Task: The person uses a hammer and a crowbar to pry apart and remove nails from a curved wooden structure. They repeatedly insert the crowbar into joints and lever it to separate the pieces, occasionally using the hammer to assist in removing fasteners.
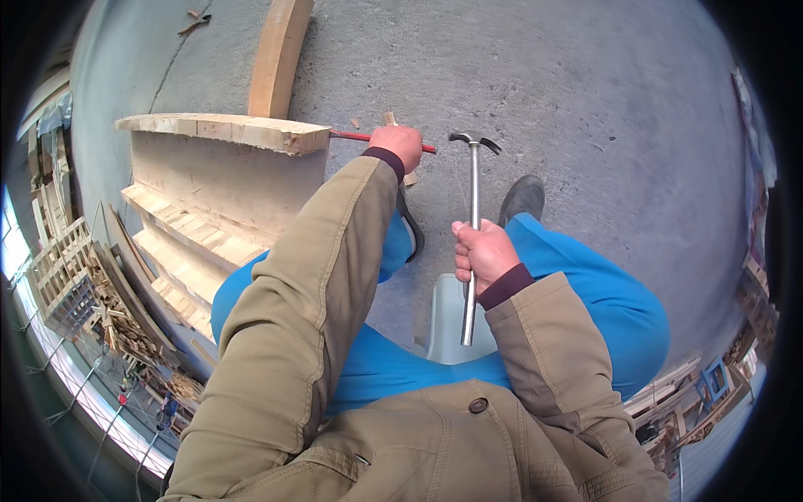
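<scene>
My left hand (398, 145) is closed round a slim red bar (348, 135), whose kind I cannot make out for certain. The bar lies nearly level, its left end against the right end of a pale wooden board (234, 127). That board tops a stepped wooden structure (226, 171) on my left. In my right hand (487, 253) is a claw hammer (475, 188), gripped partway down its silver metal handle. The hammer's dark head points away from me, to the right of the red bar and apart from it.
A wooden beam (278, 58) extends beyond the structure. Wood scraps (410, 178) lie on the concrete floor (585, 100) beside my left hand. A pale stool (446, 318) shows between my legs. Stacked pallets and timber (71, 276) stand far left, more timber (711, 402) at right.
</scene>
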The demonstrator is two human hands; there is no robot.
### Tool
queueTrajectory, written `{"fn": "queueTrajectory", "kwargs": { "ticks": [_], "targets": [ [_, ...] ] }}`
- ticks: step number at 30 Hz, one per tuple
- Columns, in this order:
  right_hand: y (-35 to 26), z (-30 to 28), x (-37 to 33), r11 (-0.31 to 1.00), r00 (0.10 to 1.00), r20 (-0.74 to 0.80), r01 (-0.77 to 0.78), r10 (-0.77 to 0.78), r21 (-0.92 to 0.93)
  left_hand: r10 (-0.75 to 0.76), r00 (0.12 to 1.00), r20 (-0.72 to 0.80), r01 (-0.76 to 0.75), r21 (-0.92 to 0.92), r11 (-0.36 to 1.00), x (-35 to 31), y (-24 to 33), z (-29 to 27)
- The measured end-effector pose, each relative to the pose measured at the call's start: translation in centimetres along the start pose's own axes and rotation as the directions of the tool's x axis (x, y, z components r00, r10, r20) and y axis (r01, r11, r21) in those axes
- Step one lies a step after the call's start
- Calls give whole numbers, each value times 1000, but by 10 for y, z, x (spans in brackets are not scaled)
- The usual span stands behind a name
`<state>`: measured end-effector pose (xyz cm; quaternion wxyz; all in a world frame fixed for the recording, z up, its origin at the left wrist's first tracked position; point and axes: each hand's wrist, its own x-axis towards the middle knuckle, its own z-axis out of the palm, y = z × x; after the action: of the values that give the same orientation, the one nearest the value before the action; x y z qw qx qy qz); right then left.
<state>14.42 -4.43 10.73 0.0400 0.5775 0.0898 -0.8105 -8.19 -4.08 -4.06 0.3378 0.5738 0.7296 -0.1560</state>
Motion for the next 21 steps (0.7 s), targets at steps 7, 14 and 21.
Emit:
{"fn": "queueTrajectory", "kwargs": {
  "ticks": [7, 14, 21],
  "targets": [
    [8, 3, 11, 940, 923, -378, 192, -75, 282, -58, 998, -7, 58, 39, 998, -1, 4, -4],
    [5, 8, -2, 996, 995, -91, -22, 30, 83, -67, 998, -8, 67, 22, 998, -1, 0, -8],
    [16, 15, -1, 980, 973, -232, 43, 3, 193, -28, 1000, -4, 28, -3, 1000, 6, -6, 3]
  ]
}}
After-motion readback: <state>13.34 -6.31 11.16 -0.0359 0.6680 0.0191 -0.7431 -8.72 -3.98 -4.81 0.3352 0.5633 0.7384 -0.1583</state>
